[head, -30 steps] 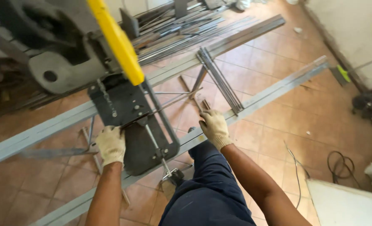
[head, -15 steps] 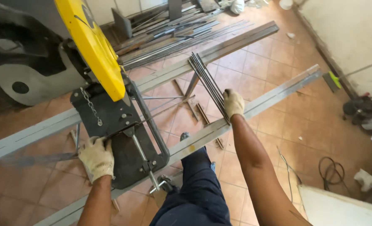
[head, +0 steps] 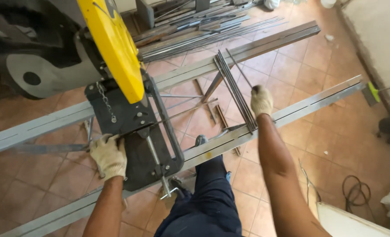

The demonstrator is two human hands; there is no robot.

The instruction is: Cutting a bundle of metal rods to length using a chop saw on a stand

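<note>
A chop saw with a yellow blade guard (head: 113,44) stands on a dark base plate (head: 135,131) that rests across two long grey steel beams. My left hand (head: 109,154), in a cream work glove, grips a thin metal rod (head: 177,115) where it lies across the base. My right hand (head: 261,101), also gloved, reaches out over a bundle of thin steel rods (head: 234,90) lying across the beams and closes on one rod that angles up away from the bundle.
The near beam (head: 309,105) and far beam (head: 265,44) run diagonally over a tiled floor. A pile of metal bars (head: 195,26) lies at the top. A cable (head: 355,193) coils at the right. My legs in dark trousers (head: 208,202) are below.
My right hand has moved from near the saw base out to the rod bundle on the right. My left hand has stayed at the base plate. The view has tilted downward.
</note>
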